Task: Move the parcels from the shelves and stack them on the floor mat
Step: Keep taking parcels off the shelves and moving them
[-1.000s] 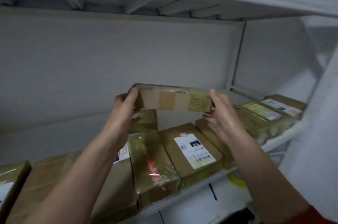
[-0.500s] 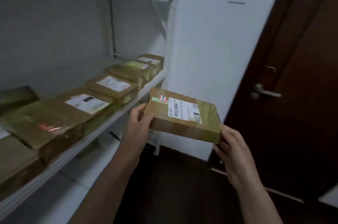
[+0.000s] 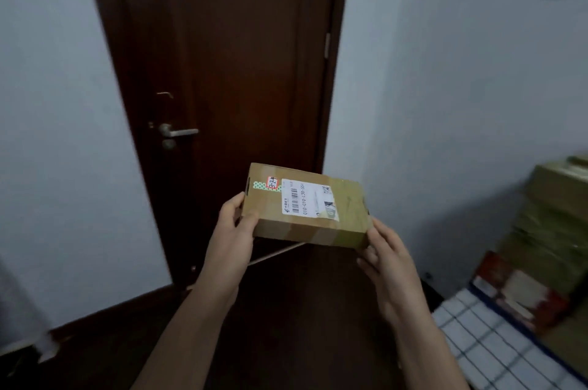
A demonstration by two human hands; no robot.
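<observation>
I hold a flat brown cardboard parcel [image 3: 305, 206] with a white shipping label and a red-edged sticker in front of me at about waist height. My left hand [image 3: 235, 224] grips its left end and my right hand [image 3: 386, 249] grips its near right corner. At the lower right lies a white floor mat with a blue check pattern [image 3: 486, 342]. A stack of brown parcels [image 3: 553, 224] stands on it at the right edge, with a red and white printed box [image 3: 515, 291] at its base. The shelves are out of view.
A dark wooden door [image 3: 222, 71] with a metal lever handle [image 3: 178, 132] is straight ahead, set between pale walls. The floor [image 3: 286, 310] is dark wood. A dark skirting board runs along the left wall.
My view has swung right from the shelves to the door and the mat. The parcel has come off the shelf and stays held in both hands.
</observation>
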